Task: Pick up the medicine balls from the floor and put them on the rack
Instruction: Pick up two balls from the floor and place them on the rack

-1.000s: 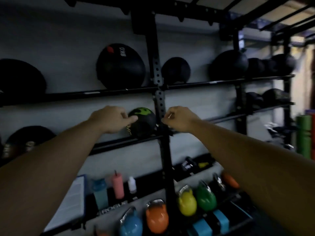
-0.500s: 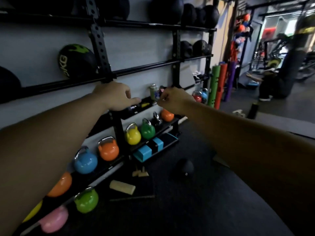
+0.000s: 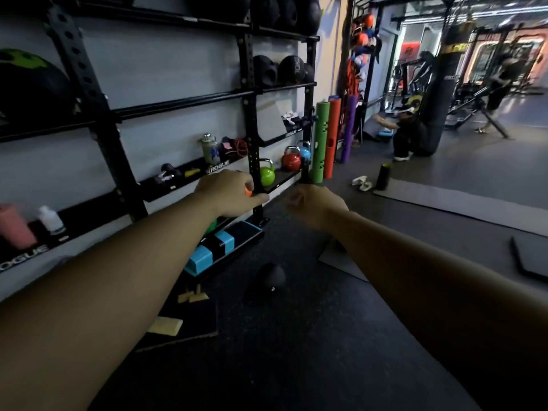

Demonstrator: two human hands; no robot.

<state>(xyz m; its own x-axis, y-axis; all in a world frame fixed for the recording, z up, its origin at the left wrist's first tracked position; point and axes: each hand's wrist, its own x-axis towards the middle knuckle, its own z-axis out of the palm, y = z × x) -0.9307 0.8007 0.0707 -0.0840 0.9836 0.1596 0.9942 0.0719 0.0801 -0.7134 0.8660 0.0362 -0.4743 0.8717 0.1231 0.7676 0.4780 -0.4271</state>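
Observation:
A small black medicine ball (image 3: 268, 280) lies on the dark floor below and between my arms. A black and green medicine ball (image 3: 28, 84) rests on the black rack (image 3: 189, 100) at the far left. More black medicine balls (image 3: 284, 71) sit on the rack's shelves further right. My left hand (image 3: 228, 192) hangs in the air in front of the rack's lower shelf, fingers loosely curled, holding nothing. My right hand (image 3: 315, 204) is held out beside it with its fingers closed in a loose fist, also with nothing in it.
Coloured kettlebells (image 3: 267, 175) and blue blocks (image 3: 212, 252) fill the rack's low shelves. Bottles (image 3: 17, 225) stand on a shelf at left. Foam rollers (image 3: 321, 143) lean beyond the rack. Wooden wedges (image 3: 166, 324) and mats (image 3: 462, 200) lie on the floor. A person (image 3: 403, 134) sits by a punch bag.
My view has swung right and down, away from the black and green ball on the shelf. Both hands have come off that ball and now hover over the floor area.

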